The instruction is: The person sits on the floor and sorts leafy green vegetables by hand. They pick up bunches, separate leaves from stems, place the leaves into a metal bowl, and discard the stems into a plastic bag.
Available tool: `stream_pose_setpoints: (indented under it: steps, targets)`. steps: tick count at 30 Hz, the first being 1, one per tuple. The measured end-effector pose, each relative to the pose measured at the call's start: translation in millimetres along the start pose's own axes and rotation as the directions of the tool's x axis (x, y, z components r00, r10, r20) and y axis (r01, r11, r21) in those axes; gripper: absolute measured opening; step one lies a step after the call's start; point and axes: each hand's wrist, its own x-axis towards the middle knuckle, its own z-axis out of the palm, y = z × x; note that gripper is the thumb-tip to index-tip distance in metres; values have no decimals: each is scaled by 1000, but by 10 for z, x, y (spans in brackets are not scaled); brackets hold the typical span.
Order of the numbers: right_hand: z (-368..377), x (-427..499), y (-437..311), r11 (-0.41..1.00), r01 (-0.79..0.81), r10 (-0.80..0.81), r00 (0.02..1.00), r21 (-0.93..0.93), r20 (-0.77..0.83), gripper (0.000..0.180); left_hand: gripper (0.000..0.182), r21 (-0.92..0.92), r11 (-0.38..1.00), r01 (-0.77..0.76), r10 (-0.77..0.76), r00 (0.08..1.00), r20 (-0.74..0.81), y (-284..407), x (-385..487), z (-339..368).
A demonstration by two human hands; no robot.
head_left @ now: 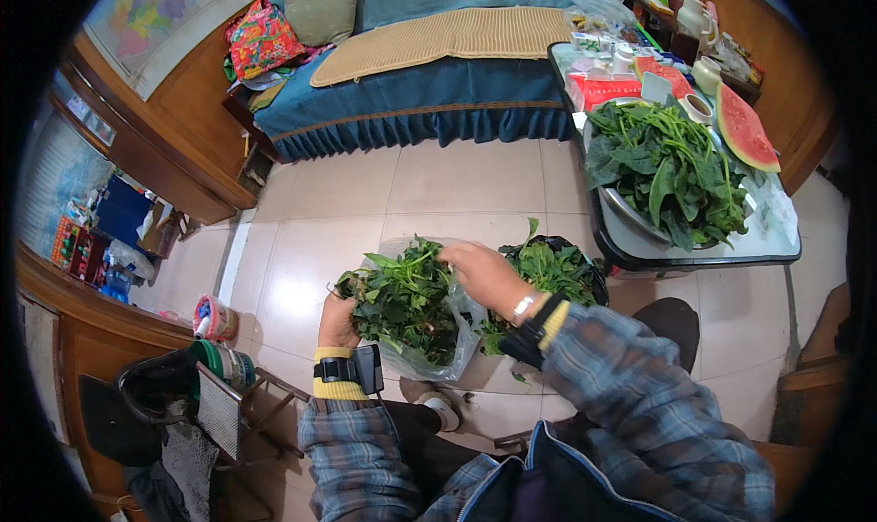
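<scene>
My left hand (338, 322) holds a bunch of leafy greens (373, 296) at the left side of a clear plastic bag (460, 357) filled with greens. My right hand (483, 275) is over the bag's right upper edge, fingertips at the leaves; whether it pinches a leaf or the bag's film does not show. Right of the bag, partly behind my right wrist, more greens (555, 268) lie in a black plastic bag (597, 286). On the table at the right, a large heap of leafy greens (664, 169) fills a metal basin (634, 214).
The glass-topped table (767, 241) also bears cut watermelon (743, 128), a red packet (603, 90) and jars. A blue-covered sofa (411, 97) stands across the tiled floor. At the lower left are a folding stool (219, 412), a green bucket (223, 364) and a pink bin (218, 318).
</scene>
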Motion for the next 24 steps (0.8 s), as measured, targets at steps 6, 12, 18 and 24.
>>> stream_pose_setpoints:
  steps: [6, 12, 18, 24]
  targets:
    - [640, 417, 225, 945, 6, 115, 929, -326, 351, 27, 33, 48, 998, 38, -40, 999, 37, -44, 33, -171]
    - [426, 421, 498, 946, -236, 284, 934, -222, 215, 16, 46, 375, 922, 93, -92, 996, -21, -270, -6, -366]
    - [125, 427, 292, 949, -303, 306, 952, -86, 30, 21, 59, 792, 609, -54, 32, 999, 44, -381, 20, -178]
    - [-356, 351, -135, 983, -176, 166, 974, -57, -153, 23, 34, 509, 860, 50, -305, 849, 432, -205, -198, 514]
